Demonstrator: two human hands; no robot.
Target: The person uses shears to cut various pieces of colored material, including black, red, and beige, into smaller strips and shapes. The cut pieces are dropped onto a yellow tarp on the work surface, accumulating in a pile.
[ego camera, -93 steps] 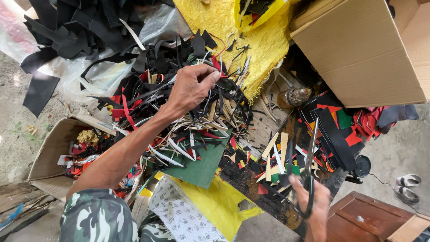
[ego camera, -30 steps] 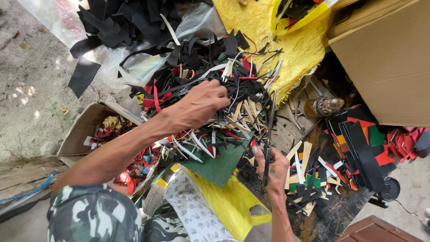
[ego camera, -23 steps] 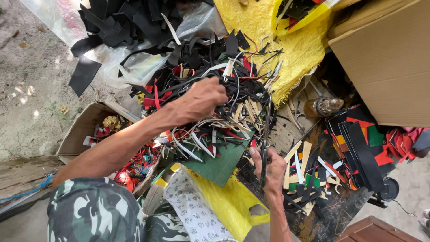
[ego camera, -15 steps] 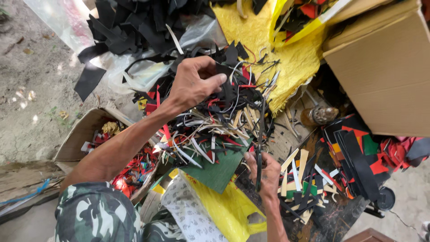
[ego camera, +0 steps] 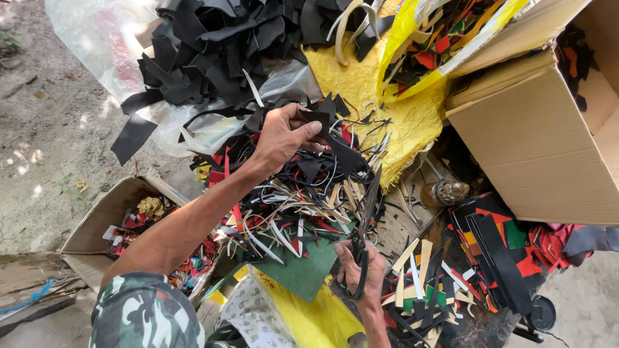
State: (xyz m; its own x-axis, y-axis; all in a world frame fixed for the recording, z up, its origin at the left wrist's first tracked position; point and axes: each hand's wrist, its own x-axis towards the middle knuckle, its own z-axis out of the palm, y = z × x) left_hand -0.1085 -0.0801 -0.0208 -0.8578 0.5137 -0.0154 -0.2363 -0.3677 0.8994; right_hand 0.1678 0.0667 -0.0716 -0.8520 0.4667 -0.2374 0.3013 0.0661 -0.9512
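Observation:
My left hand (ego camera: 284,132) reaches over a heap of thin scrap strips (ego camera: 303,206) in black, red, white and tan. Its thumb and fingers pinch a black scrap piece (ego camera: 335,145) lifted just above the heap. Lower down, my right hand (ego camera: 361,274) grips the handles of long black scissors (ego camera: 366,219). The blades point up toward the black piece and look closed. A dark green sheet (ego camera: 303,267) lies under the strips beside my right hand.
A clear plastic bag with black offcuts (ego camera: 213,51) lies at the top left. A yellow sack (ego camera: 387,109) sits behind the heap. A large cardboard box (ego camera: 548,142) stands at the right, a small open box of scraps (ego camera: 122,219) at the left.
My left hand has pulled a black piece up out of the heap and raised it. The scissors in my right hand have stayed close below it.

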